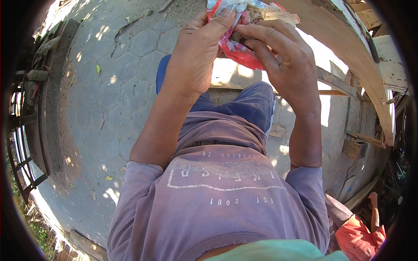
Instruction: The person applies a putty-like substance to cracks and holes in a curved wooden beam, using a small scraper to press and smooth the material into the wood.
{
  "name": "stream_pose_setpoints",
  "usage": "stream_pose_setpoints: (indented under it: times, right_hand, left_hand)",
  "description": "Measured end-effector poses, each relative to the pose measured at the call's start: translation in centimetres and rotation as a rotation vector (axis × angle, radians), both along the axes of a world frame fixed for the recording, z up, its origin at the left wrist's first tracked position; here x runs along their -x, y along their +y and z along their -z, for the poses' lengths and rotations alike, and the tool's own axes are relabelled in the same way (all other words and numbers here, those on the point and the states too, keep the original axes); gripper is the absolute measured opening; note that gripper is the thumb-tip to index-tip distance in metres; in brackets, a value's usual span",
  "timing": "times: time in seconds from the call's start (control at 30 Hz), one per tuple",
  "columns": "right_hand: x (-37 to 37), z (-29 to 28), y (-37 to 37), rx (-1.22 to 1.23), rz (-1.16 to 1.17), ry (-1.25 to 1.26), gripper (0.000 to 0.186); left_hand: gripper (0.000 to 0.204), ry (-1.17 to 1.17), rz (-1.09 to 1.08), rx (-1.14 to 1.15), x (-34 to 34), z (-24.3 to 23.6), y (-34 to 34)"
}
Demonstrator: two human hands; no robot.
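Observation:
At the top of the head view, a crumpled red and clear plastic bag (239,54) is held up between my hands over my lap. My left hand (202,41) pinches its left side, thumb on top. My right hand (283,50) is on its right side, with bent thumb and forefinger closed at the bag's opening. Something brown and shredded-looking (257,15) shows inside, too small to name. A pale, printed flap (281,15) sticks out behind my right fingers. The fingertips are partly hidden by the plastic.
A wooden table (348,35) with a curved-looking edge stands at the right, its wooden frame (335,82) below. Grey hexagonal paving (126,87) lies to the left. A metal-and-wood structure (35,100) stands far left. Another person in a red shirt (359,237) is at lower right.

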State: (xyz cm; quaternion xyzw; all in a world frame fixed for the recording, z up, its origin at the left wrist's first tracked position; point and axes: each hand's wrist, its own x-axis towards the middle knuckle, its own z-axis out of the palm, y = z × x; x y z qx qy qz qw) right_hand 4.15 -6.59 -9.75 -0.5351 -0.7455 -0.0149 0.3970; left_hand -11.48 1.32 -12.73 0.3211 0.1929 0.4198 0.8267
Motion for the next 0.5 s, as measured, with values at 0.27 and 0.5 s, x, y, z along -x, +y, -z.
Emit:
stream_pose_setpoints:
  times: [0.27,0.5]
  right_hand:
    - [0.5,-0.7,0.1,0.025,-0.013,-0.199,0.033]
    - [-0.1,-0.5,-0.5,0.029,-0.072,-0.223,0.033]
  left_hand:
    - [0.015,0.050,-0.025,-0.021,-0.1,0.7,0.7]
    - [0.019,0.145,-0.007,-0.081,0.7,0.4,1.1]
